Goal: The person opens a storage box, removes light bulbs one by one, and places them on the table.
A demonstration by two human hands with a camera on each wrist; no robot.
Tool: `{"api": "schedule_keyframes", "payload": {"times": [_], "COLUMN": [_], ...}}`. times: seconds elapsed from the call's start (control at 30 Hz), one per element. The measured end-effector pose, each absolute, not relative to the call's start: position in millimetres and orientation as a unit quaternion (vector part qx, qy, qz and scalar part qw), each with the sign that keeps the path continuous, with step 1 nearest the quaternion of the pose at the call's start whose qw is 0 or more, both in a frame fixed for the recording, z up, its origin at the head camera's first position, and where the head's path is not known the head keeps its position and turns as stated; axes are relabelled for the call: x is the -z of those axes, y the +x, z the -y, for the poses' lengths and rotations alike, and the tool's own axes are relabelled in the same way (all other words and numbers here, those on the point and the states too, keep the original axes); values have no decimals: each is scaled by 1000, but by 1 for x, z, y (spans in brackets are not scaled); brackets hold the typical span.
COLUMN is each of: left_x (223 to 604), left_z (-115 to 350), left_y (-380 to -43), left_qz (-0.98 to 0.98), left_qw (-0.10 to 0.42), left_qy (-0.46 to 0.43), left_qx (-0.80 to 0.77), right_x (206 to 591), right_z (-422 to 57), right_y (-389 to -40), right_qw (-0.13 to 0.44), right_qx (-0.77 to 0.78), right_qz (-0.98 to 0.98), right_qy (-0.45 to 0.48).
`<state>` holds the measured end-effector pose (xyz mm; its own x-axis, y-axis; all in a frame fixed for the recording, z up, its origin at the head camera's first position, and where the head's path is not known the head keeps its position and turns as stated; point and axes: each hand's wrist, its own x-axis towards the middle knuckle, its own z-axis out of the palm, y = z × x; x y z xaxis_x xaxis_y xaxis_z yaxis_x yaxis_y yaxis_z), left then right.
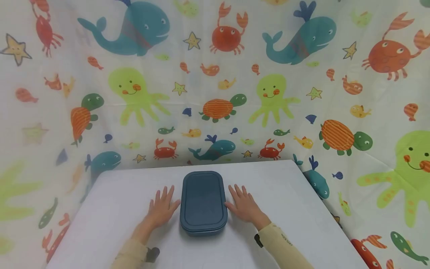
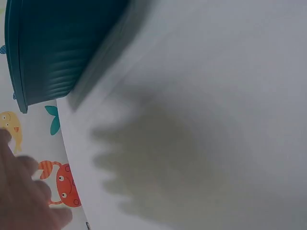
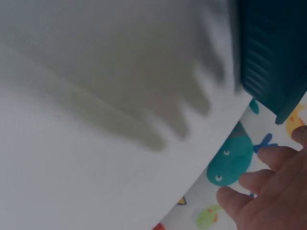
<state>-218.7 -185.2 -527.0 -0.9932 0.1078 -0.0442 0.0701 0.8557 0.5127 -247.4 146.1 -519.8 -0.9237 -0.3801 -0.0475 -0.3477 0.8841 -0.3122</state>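
Observation:
A dark blue lidded box (image 1: 203, 200), rectangular with rounded corners, stands on the white table between the two hands. Its lid is on, so whatever is inside is hidden. To its left is my left hand (image 1: 161, 210), fingers spread and thumb reaching close to the box's side. My right hand (image 1: 244, 204) mirrors it on the other side, thumb tip at or very near the box's edge. Both wrist views show the box's ribbed side wall (image 2: 60, 52) and the hands' shadows on the tabletop. Neither hand holds anything.
The white table (image 1: 268, 186) reaches back to a curtain (image 1: 215, 82) printed with sea animals, which also hangs along both sides. Beige sleeves (image 1: 282, 246) cover the forearms, and a dark wrist device (image 1: 152, 254) sits under the left one.

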Motion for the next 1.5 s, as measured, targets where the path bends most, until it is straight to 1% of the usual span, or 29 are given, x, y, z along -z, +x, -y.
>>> {"api": "schedule_keyframes", "payload": {"times": [0.1,0.33,0.53,0.67,0.93,1.07,1.27,1.37,1.5], "left_x": [530,531,528,525,526,524,523,526,530], "left_z": [183,176,174,174,177,179,179,180,181], "left_y": [-218,-215,-212,-209,-206,-205,-205,-206,-208], "left_qz": [-951,-922,-912,-909,-905,-898,-888,-887,-884], "left_qw": [52,106,127,140,143,147,171,175,173], "left_qy": [68,104,126,125,144,162,166,169,182], "left_qx": [-297,-358,-368,-372,-374,-382,-394,-391,-395], "right_x": [519,517,517,518,516,516,516,514,511], "right_z": [-143,-138,-137,-138,-138,-137,-136,-136,-136], "right_y": [-245,-243,-241,-240,-239,-239,-238,-236,-234], "right_qw": [73,85,95,97,104,93,69,72,94], "right_qx": [161,166,168,171,180,172,150,149,155], "right_qz": [-963,-954,-950,-948,-943,-943,-947,-947,-943], "right_qy": [-205,-235,-247,-252,-261,-270,-276,-275,-279]}}
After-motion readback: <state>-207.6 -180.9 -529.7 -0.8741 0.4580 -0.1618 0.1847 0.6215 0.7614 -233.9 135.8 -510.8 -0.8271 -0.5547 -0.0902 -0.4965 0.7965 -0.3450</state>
